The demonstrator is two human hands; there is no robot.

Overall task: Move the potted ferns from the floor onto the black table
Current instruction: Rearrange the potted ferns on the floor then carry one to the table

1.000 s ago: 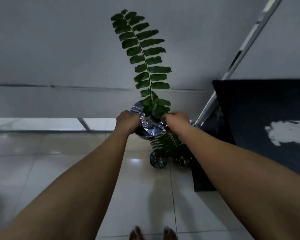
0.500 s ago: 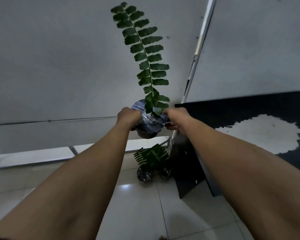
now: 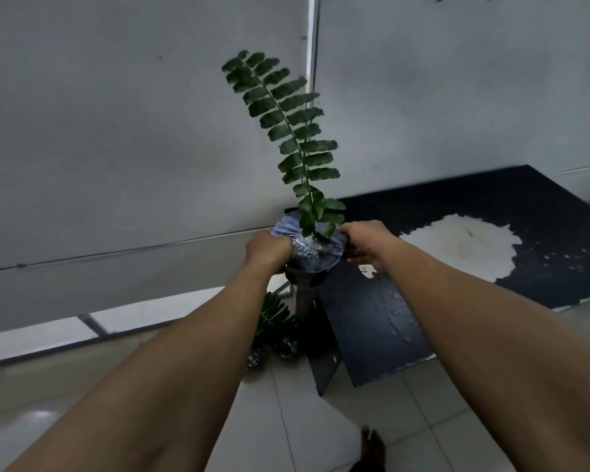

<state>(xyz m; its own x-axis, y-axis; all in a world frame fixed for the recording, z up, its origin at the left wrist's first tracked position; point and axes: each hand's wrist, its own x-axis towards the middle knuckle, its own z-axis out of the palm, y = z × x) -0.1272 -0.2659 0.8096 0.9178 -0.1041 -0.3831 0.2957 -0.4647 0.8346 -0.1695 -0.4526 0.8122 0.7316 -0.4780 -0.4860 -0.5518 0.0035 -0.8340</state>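
I hold a potted fern (image 3: 312,253), a dark pot topped with crinkled plastic wrap and one tall green frond, in the air over the left corner of the black table (image 3: 464,216). My left hand (image 3: 268,248) grips the pot's left side and my right hand (image 3: 363,238) grips its right rim. Two more potted ferns (image 3: 275,335) stand on the tiled floor beside the table's left leg, partly hidden by my left forearm.
The black table has a large white worn patch (image 3: 464,243) in its middle. A grey wall stands right behind the table and the ferns. A bare foot (image 3: 372,444) shows at the bottom on the light floor tiles.
Both hands have carried the fern up and to the right, from above the floor ferns to over the table's left corner. My view has turned toward the table.
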